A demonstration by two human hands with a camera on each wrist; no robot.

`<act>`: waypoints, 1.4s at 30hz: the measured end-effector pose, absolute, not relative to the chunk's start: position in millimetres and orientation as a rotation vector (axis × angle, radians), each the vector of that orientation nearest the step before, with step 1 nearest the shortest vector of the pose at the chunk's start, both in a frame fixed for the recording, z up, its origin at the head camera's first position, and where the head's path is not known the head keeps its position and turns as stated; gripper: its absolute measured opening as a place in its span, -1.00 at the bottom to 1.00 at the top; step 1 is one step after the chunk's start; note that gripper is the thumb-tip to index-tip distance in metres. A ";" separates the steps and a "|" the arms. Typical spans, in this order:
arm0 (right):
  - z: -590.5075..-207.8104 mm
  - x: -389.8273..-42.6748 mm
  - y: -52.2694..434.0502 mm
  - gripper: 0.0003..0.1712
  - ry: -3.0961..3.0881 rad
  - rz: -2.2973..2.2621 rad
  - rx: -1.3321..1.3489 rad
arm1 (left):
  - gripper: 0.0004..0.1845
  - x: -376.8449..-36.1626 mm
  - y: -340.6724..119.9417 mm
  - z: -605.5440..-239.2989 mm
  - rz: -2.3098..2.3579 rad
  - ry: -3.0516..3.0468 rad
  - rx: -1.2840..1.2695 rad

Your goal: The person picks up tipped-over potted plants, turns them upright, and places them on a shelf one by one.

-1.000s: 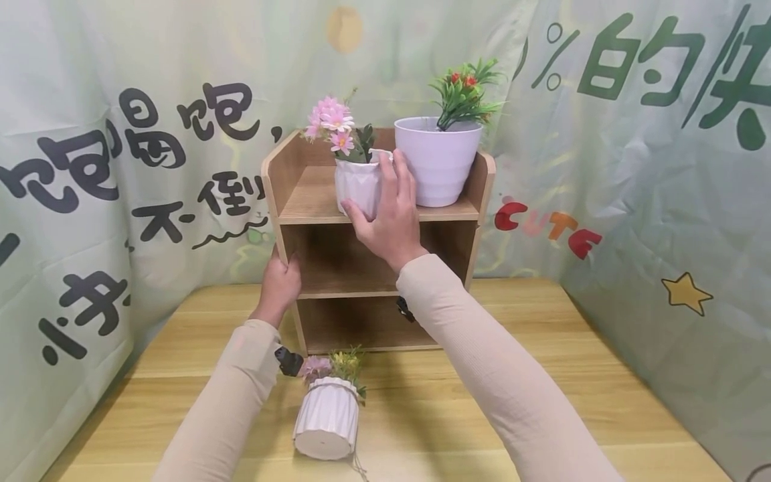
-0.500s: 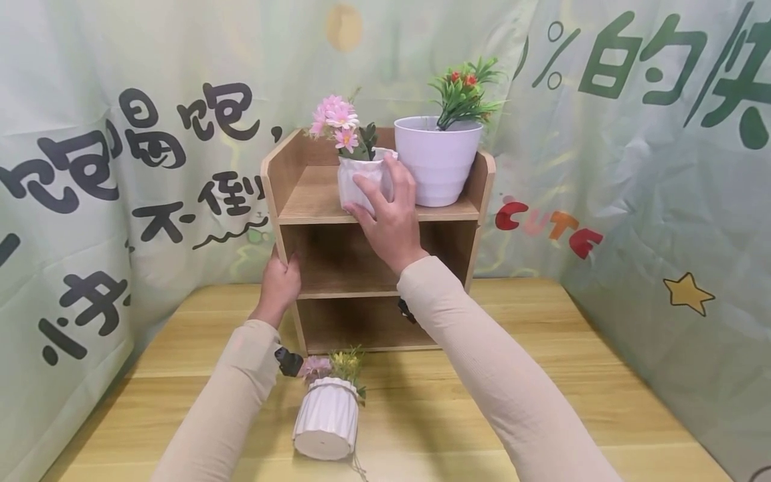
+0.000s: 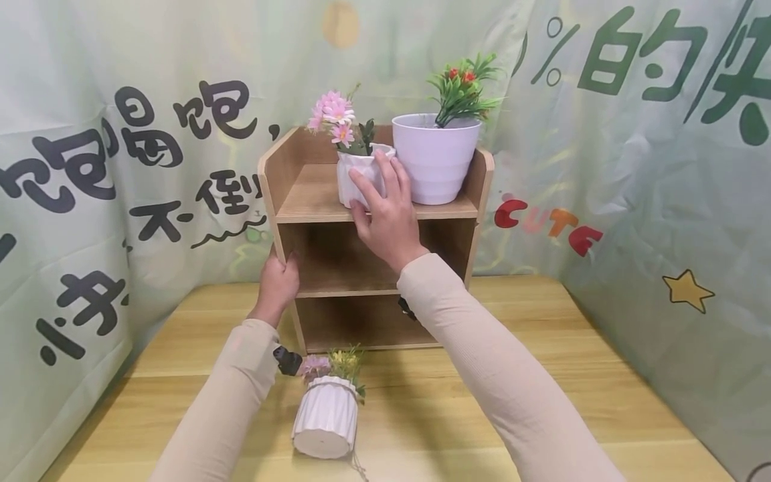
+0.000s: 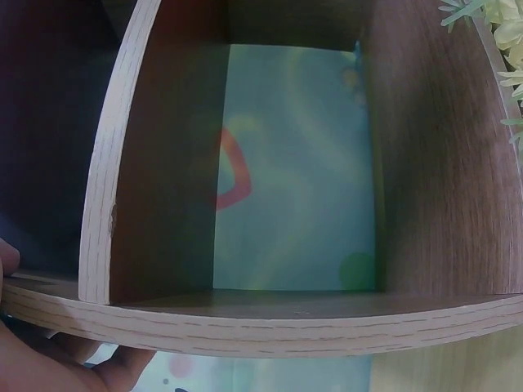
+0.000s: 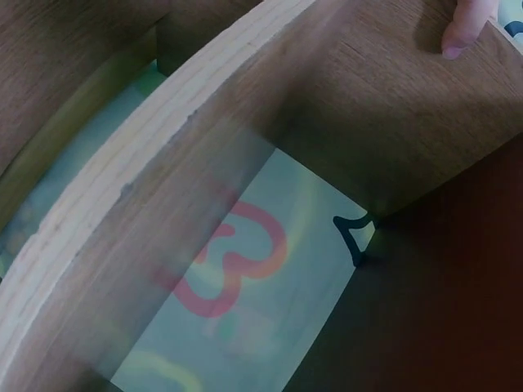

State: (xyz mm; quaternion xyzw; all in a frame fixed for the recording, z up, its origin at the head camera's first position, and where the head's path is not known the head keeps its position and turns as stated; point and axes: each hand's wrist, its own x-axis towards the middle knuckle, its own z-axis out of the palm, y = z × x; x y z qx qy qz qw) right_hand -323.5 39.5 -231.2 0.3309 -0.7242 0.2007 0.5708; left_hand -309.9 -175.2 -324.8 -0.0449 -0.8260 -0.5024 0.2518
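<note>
A small white pleated flowerpot with pink flowers stands near the front of the top shelf. My right hand holds it from the front right, index finger across its front and thumb low by the board edge. The small wooden shelf unit has its left side panel gripped by my left hand. In the left wrist view my left hand is around the panel's edge; its thumb lies inside in the right wrist view. A larger white flowerpot with a green, red-flowered plant stands beside the small one.
Another white pleated flowerpot lies tipped on the wooden table in front of the unit, flowers toward it and a string trailing. Its yellow flowers edge into the left wrist view. A printed curtain surrounds the back and sides.
My right index finger has come from the pot's right side onto its front. The small pot has shifted slightly right, toward the larger one. My left hand keeps its grip on the panel.
</note>
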 end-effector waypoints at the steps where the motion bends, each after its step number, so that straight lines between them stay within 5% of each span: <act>1: -230.8 -323.2 39.5 -0.60 -1.706 0.469 0.774 | -0.58 -309.9 -175.2 -324.8 -1.370 -2.243 -0.126; 24: -219.7 -313.7 38.8 -0.45 -2.082 0.353 0.693 | -0.59 -310.1 -176.0 -324.6 -1.382 -2.257 -0.115; 42: -225.3 -303.9 62.5 -0.47 -1.902 0.719 0.772 | -0.57 -313.2 -176.3 -325.9 -1.389 -2.260 -0.121</act>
